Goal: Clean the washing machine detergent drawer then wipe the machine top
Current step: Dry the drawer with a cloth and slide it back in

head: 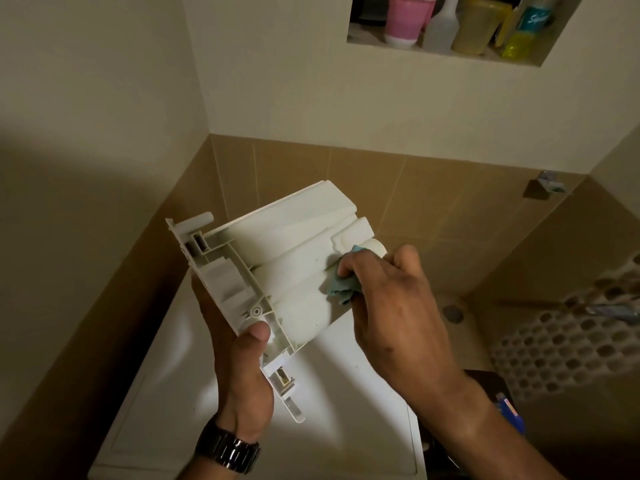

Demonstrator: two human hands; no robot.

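The white plastic detergent drawer (277, 251) is out of the machine and held in the air, underside up, tilted with its front panel towards the lower left. My left hand (239, 372) grips the front panel, thumb on its edge. My right hand (391, 306) holds a crumpled light blue cloth (341, 289) pressed against the drawer's rounded underside near its rear right end. Below both hands lies the white washing machine top (194, 410).
Tan tiled walls close in on the left and behind the machine. A wall niche (446, 53) above holds a pink cup, a clear bottle and yellow containers. A white perforated basket (571, 341) stands at the right, with a floor drain (453, 312) beside it.
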